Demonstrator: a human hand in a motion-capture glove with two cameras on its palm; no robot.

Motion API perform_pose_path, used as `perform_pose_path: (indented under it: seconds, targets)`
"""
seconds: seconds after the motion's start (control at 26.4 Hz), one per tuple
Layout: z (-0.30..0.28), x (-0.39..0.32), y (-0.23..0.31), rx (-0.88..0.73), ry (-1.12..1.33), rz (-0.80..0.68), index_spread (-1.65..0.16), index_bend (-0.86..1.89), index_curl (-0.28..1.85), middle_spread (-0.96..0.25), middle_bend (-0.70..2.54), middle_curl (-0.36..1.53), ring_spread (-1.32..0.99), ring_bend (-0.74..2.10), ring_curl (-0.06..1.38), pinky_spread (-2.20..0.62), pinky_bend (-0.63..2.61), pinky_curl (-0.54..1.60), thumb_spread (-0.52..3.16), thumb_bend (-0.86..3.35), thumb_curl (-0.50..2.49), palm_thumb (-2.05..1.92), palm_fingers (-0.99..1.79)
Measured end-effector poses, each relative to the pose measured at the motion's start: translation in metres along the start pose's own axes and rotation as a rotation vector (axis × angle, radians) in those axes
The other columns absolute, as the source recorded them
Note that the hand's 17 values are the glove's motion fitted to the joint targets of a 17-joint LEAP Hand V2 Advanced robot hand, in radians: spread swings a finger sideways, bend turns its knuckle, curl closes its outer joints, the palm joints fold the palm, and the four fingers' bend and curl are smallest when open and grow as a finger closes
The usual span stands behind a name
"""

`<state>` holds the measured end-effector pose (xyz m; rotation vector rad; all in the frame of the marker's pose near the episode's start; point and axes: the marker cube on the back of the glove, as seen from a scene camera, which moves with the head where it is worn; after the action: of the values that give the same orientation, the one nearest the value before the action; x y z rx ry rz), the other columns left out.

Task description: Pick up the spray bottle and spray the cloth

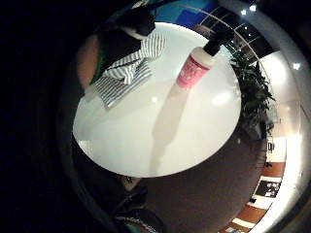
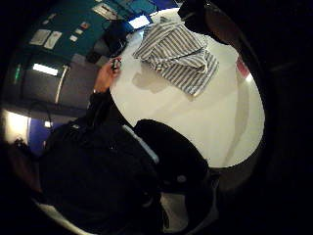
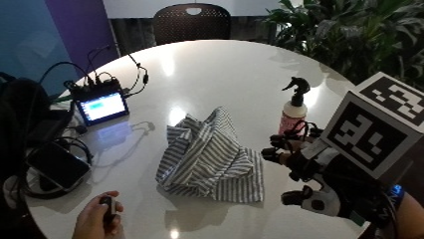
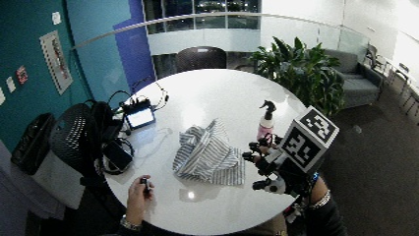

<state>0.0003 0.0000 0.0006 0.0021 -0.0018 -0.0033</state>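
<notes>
A person sits at a round white table (image 3: 218, 69); the gloved right hand (image 3: 311, 167) is raised above the table's near right edge, palm turned toward the tabletop, just in front of the spray bottle (image 3: 293, 113) and beside the cloth (image 3: 209, 159); its fingers (image 3: 275, 153) reach forward toward the bottle, a little bent and spread, and they hold nothing. The spray bottle stands upright on the table near its right edge, white with a pink label and a black trigger head, apart from the cloth; whether the fingertips touch it cannot be told. The striped cloth lies crumpled in a heap in the middle of the near half of the table. The bare left hand (image 3: 98, 216) rests at the near left edge, curled round a small dark object (image 3: 106, 206); a small screen (image 3: 101, 106) with cables sits on the left side of the table.
</notes>
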Motion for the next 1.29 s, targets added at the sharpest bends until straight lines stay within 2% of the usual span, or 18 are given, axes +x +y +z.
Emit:
perform_pose_path:
  seconds: [0.34,0.83,0.95,1.1,1.29]
  targets:
    - [0.0,0.002,0.003,0.0,0.008,0.0,-0.39,0.24,0.2,-0.11,0.27,0.17,-0.09,0.25,0.15,0.22,0.32,0.18,0.78,0.06,0.08,0.2,0.56]
    - [-0.011,0.018,-0.001,0.039,0.035,0.043,-0.44,0.18,0.27,-0.13,0.22,0.24,-0.11,0.21,0.19,0.26,0.28,0.23,1.0,0.01,0.14,0.24,0.57]
    - [-0.02,0.038,-0.014,0.11,0.061,0.089,-0.44,0.16,0.27,-0.13,0.21,0.25,-0.13,0.27,0.21,0.26,0.27,0.23,1.05,0.03,0.16,0.3,0.66]
    - [-0.042,0.086,-0.053,0.297,0.106,0.208,-0.43,0.14,0.27,-0.13,0.2,0.27,-0.14,0.35,0.25,0.24,0.25,0.25,1.1,0.04,0.18,0.36,0.74]
    - [-0.037,0.119,-0.093,0.38,0.012,0.348,-0.42,0.11,0.26,-0.14,0.19,0.29,-0.15,0.44,0.29,0.21,0.25,0.26,1.14,0.07,0.2,0.44,0.81]
